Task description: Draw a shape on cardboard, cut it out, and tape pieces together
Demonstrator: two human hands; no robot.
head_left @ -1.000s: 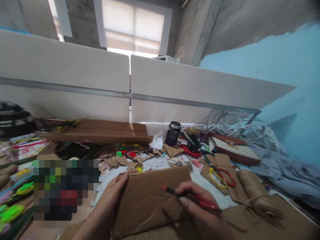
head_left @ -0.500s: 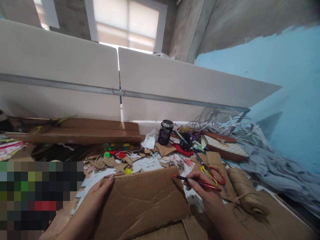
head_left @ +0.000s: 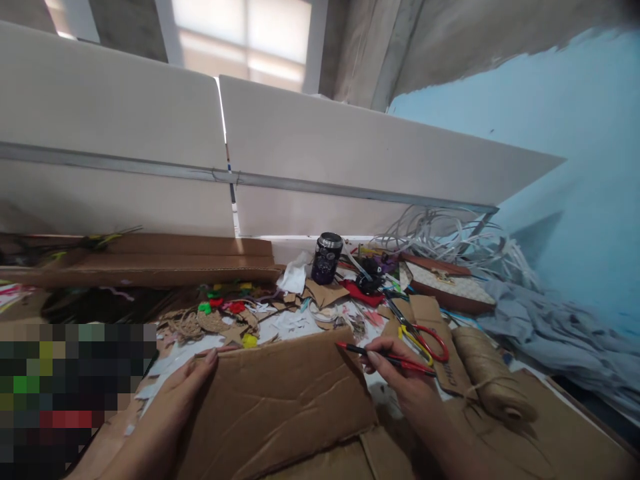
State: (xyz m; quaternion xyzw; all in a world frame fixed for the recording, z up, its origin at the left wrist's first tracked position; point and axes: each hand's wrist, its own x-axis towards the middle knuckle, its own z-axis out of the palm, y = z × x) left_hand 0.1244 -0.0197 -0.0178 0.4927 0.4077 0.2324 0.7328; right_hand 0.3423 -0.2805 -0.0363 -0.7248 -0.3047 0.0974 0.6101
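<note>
A creased brown cardboard piece [head_left: 280, 393] is tilted up in front of me. My left hand [head_left: 187, 387] grips its upper left edge, thumb along the top and the other fingers hidden behind. Between the thumb and fingers of my right hand [head_left: 395, 370] is a red and black pen [head_left: 385, 358], its red tip pointing left at the cardboard's upper right corner. Whether the tip touches the board I cannot tell. Just beyond that hand lie scissors [head_left: 423, 340] with red and yellow handles. A spool of brown twine [head_left: 493, 377] lies to the right.
Paper and cardboard scraps [head_left: 295, 327] litter the table behind the board. A dark open-topped jar [head_left: 327, 259] stands at the back, near a white and brown purse [head_left: 445, 283]. Grey cloth [head_left: 535, 333] is heaped at right. White panels [head_left: 350, 147] rise behind.
The view has shifted slightly, so most things sit a little higher and further left. Both hands keep their holds on the cardboard and the pen.
</note>
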